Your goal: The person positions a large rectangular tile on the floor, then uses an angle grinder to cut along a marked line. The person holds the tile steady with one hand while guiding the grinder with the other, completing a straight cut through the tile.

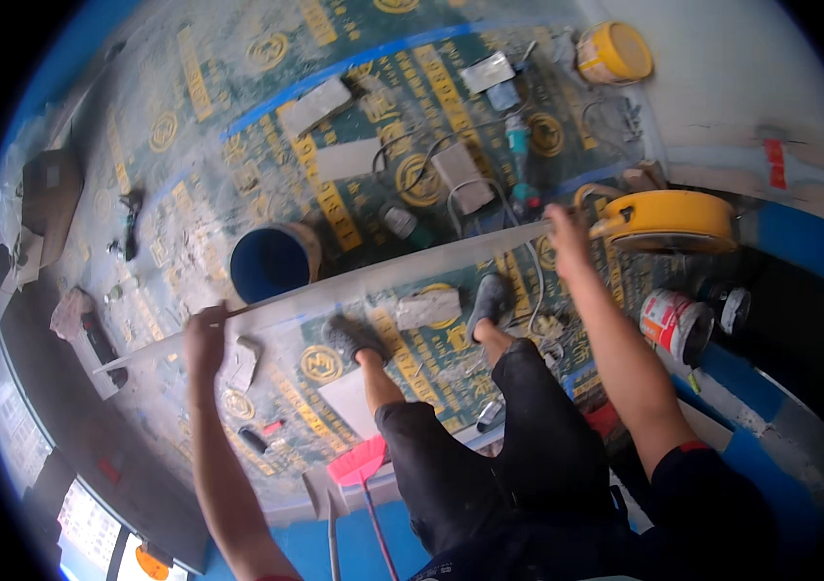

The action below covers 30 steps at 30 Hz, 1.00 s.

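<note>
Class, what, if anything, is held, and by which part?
A long pale strip: the right hand grips its right end, the left hand grips it short of its left end.

Long pale strip (402, 267), narrow, held aslant

Covered with dusty green-and-yellow floor sheeting (175, 160) | bounded upper right by pale wall (751, 107) | lit through windows (88, 518) lower left
</note>
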Motion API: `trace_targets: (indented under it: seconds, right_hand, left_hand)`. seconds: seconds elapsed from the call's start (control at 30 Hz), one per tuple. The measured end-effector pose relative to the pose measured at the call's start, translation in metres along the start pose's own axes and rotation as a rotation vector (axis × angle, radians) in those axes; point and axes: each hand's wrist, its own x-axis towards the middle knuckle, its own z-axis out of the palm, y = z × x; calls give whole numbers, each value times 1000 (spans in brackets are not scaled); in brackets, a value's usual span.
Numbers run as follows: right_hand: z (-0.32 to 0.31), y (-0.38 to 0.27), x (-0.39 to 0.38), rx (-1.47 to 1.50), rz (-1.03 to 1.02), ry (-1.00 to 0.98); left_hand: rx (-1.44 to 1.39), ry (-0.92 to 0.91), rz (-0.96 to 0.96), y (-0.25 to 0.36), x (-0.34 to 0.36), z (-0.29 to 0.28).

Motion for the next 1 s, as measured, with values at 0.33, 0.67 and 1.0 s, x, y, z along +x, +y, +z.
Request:
trace_targets:
  seconds: [0.33,0.67,1.0]
  right_hand:
    - [-6,-44,16,-263,2,-318]
    - [-20,-28,74,-515,-34,-90]
    - [16,-48,66,-453,12,-142]
  left_hand:
    - [102,241,127,274,-3,113]
    - [-130,207,243,276,17,110]
    - [-54,196,172,255,37,120]
